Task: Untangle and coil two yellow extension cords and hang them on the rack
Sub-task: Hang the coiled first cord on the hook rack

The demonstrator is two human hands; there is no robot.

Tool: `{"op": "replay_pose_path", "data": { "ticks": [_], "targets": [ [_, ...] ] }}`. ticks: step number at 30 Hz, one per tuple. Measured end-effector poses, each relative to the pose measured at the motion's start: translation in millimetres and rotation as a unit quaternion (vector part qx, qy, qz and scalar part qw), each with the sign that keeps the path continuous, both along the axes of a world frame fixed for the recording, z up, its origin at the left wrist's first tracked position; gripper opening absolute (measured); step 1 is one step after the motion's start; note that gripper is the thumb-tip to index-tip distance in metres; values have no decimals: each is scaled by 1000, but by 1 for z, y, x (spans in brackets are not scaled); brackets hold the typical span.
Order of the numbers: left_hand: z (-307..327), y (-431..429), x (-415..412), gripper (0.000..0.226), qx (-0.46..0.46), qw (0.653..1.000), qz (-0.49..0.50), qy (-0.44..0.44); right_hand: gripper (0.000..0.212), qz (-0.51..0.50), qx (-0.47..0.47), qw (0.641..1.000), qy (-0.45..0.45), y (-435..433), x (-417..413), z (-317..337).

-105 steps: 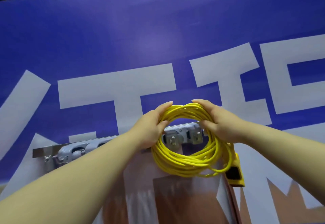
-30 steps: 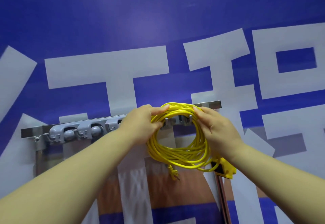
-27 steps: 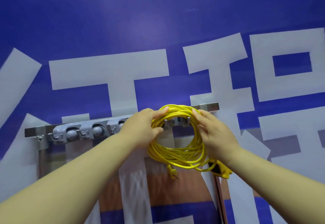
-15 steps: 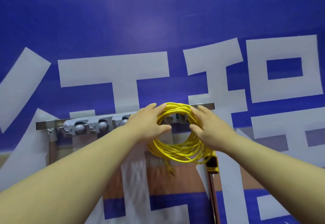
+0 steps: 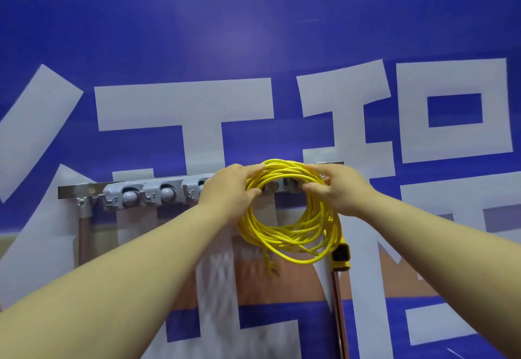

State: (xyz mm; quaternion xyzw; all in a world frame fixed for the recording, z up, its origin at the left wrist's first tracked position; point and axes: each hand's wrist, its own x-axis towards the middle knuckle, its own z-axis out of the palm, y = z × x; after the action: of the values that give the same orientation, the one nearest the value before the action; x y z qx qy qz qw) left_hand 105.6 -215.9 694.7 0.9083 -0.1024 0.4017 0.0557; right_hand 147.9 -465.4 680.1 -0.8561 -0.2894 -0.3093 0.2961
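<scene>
One rack [image 5: 158, 189] with grey clips [image 5: 129, 197] is standing on posts before a blue banner [image 5: 253, 34]. One yellow cord coil [image 5: 284, 236] is resting against its right-end hooks [image 5: 291, 184], its socket block [image 5: 341, 256] dangling by the right post [image 5: 337, 302].

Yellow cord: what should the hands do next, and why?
Probably lower the yellow cord slightly so its top loops catch a grey hook on the rack. The left hand and right hand grip its top at the hooks; no catch shows yet.
</scene>
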Motion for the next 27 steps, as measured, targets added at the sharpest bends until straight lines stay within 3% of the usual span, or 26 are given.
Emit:
{"op": "replay_pose_path", "data": {
  "ticks": [3, 8, 11, 14, 27],
  "targets": [
    [-3, -3, 3, 54, 17, 999, -11, -31, 32, 14, 44, 999, 6, -2, 6, 1],
    [-7, -1, 19, 42, -51, 989, -104, -88, 30, 23, 173, 982, -66, 7, 18, 0],
    [-8, -1, 24, 34, -62, 986, -115, -98, 14, 20, 151, 979, -134, 10, 19, -3],
    [-9, 0, 26, 30, -50, 987, -112, -103, 14, 15, 132, 976, -171, 8, 23, -10],
    [1, 0, 22, 23, -9, 992, -100, -73, 21, -14, 86, 977, -196, 10, 42, -20]
  ]
}}
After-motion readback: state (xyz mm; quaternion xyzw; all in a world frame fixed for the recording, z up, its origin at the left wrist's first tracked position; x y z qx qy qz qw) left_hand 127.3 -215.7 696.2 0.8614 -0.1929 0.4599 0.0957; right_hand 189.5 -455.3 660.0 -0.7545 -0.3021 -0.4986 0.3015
